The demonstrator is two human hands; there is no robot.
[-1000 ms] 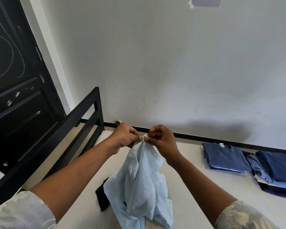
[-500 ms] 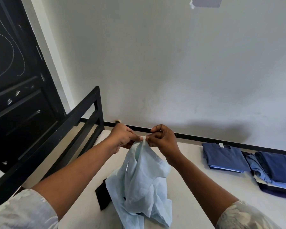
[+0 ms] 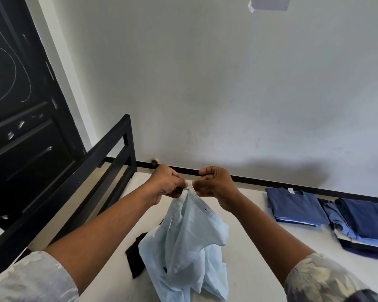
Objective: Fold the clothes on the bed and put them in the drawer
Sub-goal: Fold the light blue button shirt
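White bed (image 3: pixel 260 247) against grey wall (image 3: pixel 205 83), black metal rail (image 3: pixel 79 177) left, folded navy clothes (image 3: pixel 297 205) right; left hand (image 3: pixel 165 184), right hand (image 3: pixel 218 186) fingers (image 3: pixel 182 183) pinch pale-blue shirt (image 3: pixel 183 240).

Positions taken from the wearer's stance, 12 o'clock straight ahead.

- Left hand (image 3: pixel 166 184) and right hand (image 3: pixel 216 186) met at 12 o'clock above the bed (image 3: pixel 260 247), fingertips nearly touching, both pinching the top edge of the shirt (image 3: pixel 183 240).
- The shirt hung below the hands, its lower part bunched on the bed.
- A small garment (image 3: pixel 135 260) lay on the bed, partly under the shirt, on its 9 o'clock side.
- Folded top (image 3: pixel 297 205) lay on the bed at 2 o'clock; the stack of folded clothes (image 3: pixel 362 223) was just beside it, towards 3 o'clock.
- Bed rail (image 3: pixel 74 182) ran along the bed's edge at 10 o'clock, with the door (image 3: pixel 20 127) behind it.
- Wall (image 3: pixel 227 83) stood behind the bed at 12 o'clock.
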